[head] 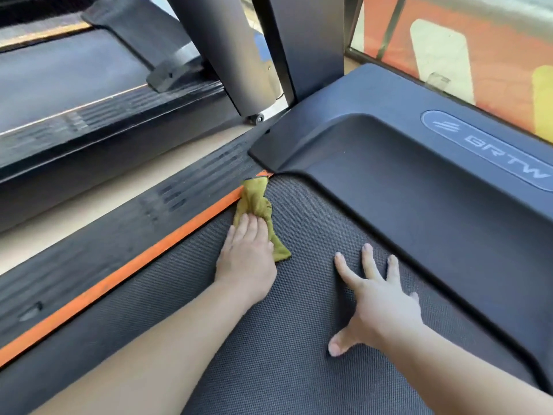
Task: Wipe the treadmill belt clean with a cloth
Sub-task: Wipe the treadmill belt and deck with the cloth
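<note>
The dark textured treadmill belt point(299, 310) fills the lower middle of the head view. A crumpled olive-yellow cloth point(254, 205) lies on the belt's far left edge, against the orange stripe point(143, 262). My left hand point(247, 259) presses flat on the near part of the cloth with straight fingers. My right hand point(371, 301) rests on the bare belt to the right, fingers spread, close to the front cover's lip. It holds nothing.
The black motor cover point(419, 175) with a logo badge rises just beyond the belt. A ribbed side rail point(179, 199) runs left of the orange stripe. An upright post point(305, 40) stands at the cover's far corner. A second treadmill point(74, 94) lies across a strip of floor.
</note>
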